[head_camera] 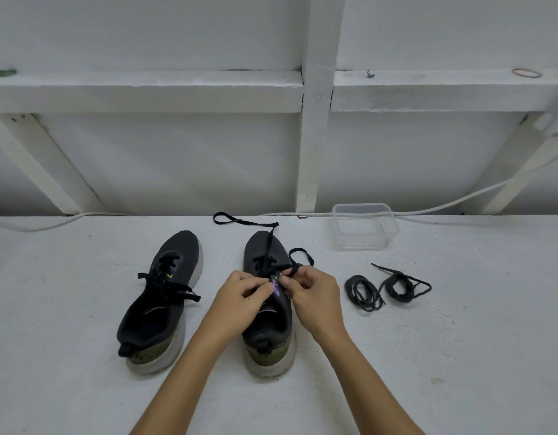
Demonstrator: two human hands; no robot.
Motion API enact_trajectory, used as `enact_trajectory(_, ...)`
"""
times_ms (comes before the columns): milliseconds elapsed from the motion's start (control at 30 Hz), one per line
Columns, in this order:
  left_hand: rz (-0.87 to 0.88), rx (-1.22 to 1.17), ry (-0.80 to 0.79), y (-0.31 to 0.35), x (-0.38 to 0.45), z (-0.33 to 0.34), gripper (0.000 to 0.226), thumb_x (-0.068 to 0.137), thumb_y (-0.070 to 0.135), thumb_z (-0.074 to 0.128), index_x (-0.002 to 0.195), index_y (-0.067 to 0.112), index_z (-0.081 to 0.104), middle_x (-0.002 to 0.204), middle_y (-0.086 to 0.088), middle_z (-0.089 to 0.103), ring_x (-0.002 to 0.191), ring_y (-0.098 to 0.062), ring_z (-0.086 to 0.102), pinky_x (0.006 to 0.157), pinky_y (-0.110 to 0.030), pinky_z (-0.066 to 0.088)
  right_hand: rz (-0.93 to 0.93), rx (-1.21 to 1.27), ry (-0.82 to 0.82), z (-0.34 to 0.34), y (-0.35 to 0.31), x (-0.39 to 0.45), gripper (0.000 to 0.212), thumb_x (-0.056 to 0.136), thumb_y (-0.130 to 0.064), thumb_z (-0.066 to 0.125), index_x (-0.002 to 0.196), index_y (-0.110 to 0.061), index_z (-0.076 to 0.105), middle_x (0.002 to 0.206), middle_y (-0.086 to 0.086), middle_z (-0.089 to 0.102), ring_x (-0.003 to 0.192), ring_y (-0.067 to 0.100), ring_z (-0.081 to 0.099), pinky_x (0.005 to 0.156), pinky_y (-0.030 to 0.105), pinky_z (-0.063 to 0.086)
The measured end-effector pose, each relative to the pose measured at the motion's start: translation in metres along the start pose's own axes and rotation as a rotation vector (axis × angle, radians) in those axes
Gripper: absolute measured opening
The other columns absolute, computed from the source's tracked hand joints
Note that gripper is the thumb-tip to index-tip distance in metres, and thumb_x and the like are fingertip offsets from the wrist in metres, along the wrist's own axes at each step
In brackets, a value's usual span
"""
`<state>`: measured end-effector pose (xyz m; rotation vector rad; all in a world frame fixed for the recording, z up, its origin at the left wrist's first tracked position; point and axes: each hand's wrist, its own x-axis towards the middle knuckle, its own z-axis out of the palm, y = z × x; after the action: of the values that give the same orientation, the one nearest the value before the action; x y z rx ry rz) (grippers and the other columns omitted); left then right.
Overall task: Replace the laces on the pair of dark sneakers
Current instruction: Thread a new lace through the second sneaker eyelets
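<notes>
Two dark sneakers stand side by side on the white surface, toes away from me. The left sneaker (164, 296) still carries a loose flat black lace. Over the tongue of the right sneaker (265, 309) both hands work. My left hand (240, 296) pinches at the eyelets by the purple tongue label. My right hand (312, 293) pinches the flat black lace (265, 243), which runs up over the toe and loops on the surface beyond it. Two coiled round black laces (387, 288) lie to the right of that shoe.
A clear plastic container (364, 227) stands at the back right near the wall. A white cable (460, 202) runs along the wall's foot. White beams cross the wall behind, and a rubber band (526, 73) lies on the ledge.
</notes>
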<state>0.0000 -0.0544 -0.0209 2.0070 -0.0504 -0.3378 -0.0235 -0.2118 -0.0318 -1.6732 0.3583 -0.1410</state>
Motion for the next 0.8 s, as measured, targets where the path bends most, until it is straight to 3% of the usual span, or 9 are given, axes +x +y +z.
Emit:
enact_trajectory(100, -0.003, -0.015, -0.010, 0.000, 0.000, 0.000, 0.008, 0.094, 0.037, 0.065, 0.093, 0.044, 0.070, 0.111, 0.012, 0.054, 0.099, 0.007, 0.056, 0.080, -0.009, 0.039, -0.017, -0.002, 0.008, 0.002, 0.001, 0.000, 0.010, 0.089, -0.013, 0.076, 0.084, -0.022, 0.077, 0.079, -0.006, 0.077, 0.080, 0.011, 0.074, 0.081, 0.036, 0.061)
enact_trajectory(267, 0.005, -0.014, -0.022, 0.000, -0.002, 0.000, 0.011, 0.095, 0.038, 0.063, 0.092, 0.048, 0.066, 0.112, 0.013, 0.053, 0.104, 0.003, 0.055, 0.087, -0.016, 0.042, -0.124, -0.153, 0.033, 0.004, 0.001, 0.000, 0.011, 0.089, -0.012, 0.074, 0.083, -0.021, 0.078, 0.076, -0.018, 0.074, 0.076, 0.000, 0.070, 0.069, 0.014, 0.052)
enact_trajectory(333, 0.012, -0.013, -0.022, 0.001, -0.002, 0.000, 0.014, 0.097, 0.035, 0.061, 0.091, 0.048, 0.065, 0.111, 0.013, 0.053, 0.104, 0.004, 0.055, 0.085, -0.011, 0.040, -0.174, -0.219, 0.025, 0.004, -0.001, 0.001, 0.011, 0.088, -0.010, 0.074, 0.081, -0.018, 0.078, 0.075, -0.017, 0.074, 0.076, -0.002, 0.068, 0.067, 0.010, 0.048)
enact_trajectory(500, 0.074, 0.142, 0.004, 0.002, 0.002, 0.000, 0.018, 0.092, 0.021, 0.065, 0.097, 0.039, 0.069, 0.106, 0.013, 0.054, 0.090, 0.004, 0.056, 0.074, -0.005, 0.040, -0.164, -0.285, -0.035, 0.000, 0.001, 0.005, 0.010, 0.088, -0.018, 0.074, 0.079, -0.019, 0.077, 0.076, -0.012, 0.074, 0.079, 0.000, 0.067, 0.070, 0.014, 0.050)
enact_trajectory(633, 0.088, 0.269, 0.114, 0.008, 0.006, 0.007, 0.013, 0.084, 0.027, 0.072, 0.090, 0.038, 0.070, 0.099, 0.012, 0.057, 0.083, -0.002, 0.057, 0.074, -0.019, 0.045, -0.075, -0.123, -0.150, -0.004, 0.002, 0.000, 0.021, 0.094, -0.023, 0.067, 0.079, -0.032, 0.078, 0.088, -0.019, 0.074, 0.090, -0.003, 0.066, 0.074, 0.006, 0.047)
enact_trajectory(800, 0.079, 0.261, 0.162, 0.008, 0.003, 0.010, 0.010, 0.087, 0.027, 0.070, 0.086, 0.036, 0.070, 0.096, 0.012, 0.058, 0.083, -0.004, 0.058, 0.078, -0.023, 0.047, 0.005, -0.030, -0.279, -0.010, 0.001, -0.005, 0.027, 0.099, -0.026, 0.057, 0.078, -0.024, 0.074, 0.102, -0.009, 0.071, 0.095, 0.003, 0.064, 0.082, 0.021, 0.048)
